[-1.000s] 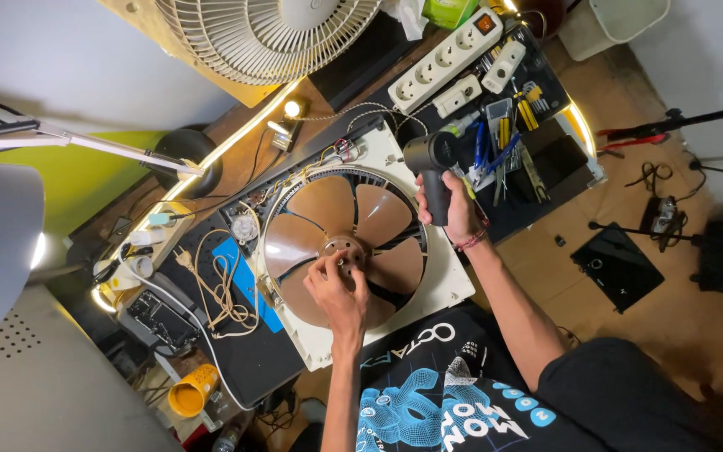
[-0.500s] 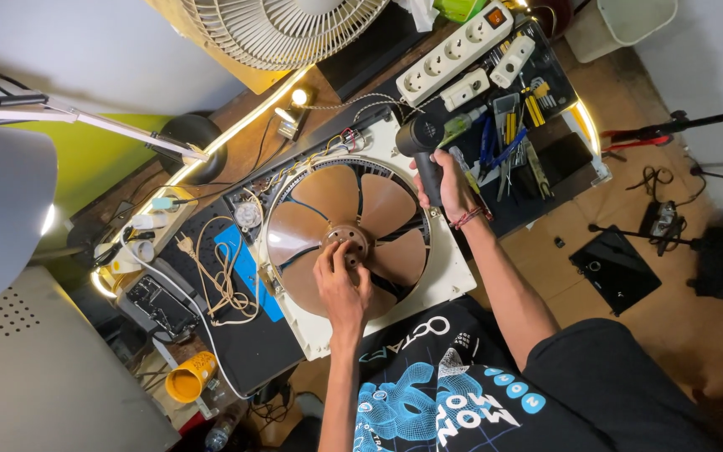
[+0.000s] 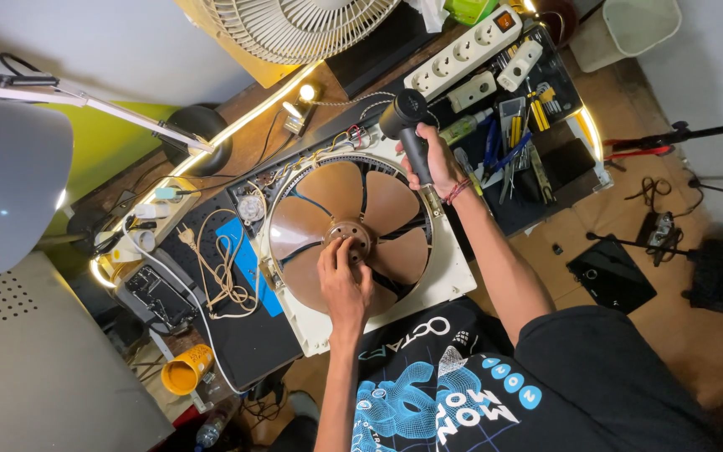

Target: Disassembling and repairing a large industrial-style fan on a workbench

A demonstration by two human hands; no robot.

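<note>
A square white fan housing [image 3: 453,276] lies flat on the workbench with a brown bladed rotor [image 3: 328,188] in its round opening. My left hand [image 3: 343,283] rests on the rotor's hub [image 3: 350,232], fingertips pinched at the centre. My right hand [image 3: 435,161] grips the handle of a black heat-gun-like tool [image 3: 403,117] at the housing's upper right corner. Its nozzle points away along the bench.
A white power strip [image 3: 462,46] and several hand tools [image 3: 512,138] lie on a dark mat to the right. A beige coiled cord [image 3: 223,268], a blue card [image 3: 244,251], an orange cup [image 3: 182,372], a desk lamp [image 3: 10,184] and a standing fan's grille [image 3: 294,25] are around.
The view has shifted slightly. My left hand stays on the hub and my right hand keeps hold of the black tool, lifted a little toward the housing's corner.
</note>
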